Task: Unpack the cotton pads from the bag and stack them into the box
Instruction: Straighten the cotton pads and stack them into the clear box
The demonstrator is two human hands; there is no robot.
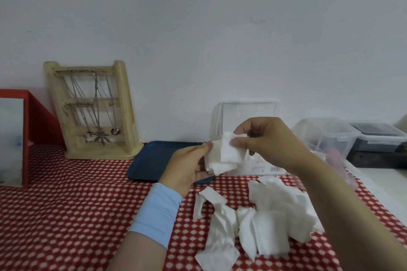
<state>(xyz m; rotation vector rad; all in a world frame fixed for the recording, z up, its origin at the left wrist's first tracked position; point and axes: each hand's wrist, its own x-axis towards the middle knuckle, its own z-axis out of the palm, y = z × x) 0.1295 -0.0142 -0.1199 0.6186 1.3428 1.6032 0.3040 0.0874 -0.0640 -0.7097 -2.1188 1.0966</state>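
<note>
Right grip [259, 138] pinched on one cotton pad [230, 149], left grip [189, 163] clamped on the small stack [214, 160] in front of the clear box [246, 112]; best squared edge to edge before boxing; loose pads [259, 222] heaped on the worktop [77, 204] nearer than the box.

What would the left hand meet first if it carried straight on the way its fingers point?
The left hand points up and right, and already grips a stack of cotton pads. Just past them are the right hand's fingers, then probably the clear box, though depth is hard to judge.
</note>
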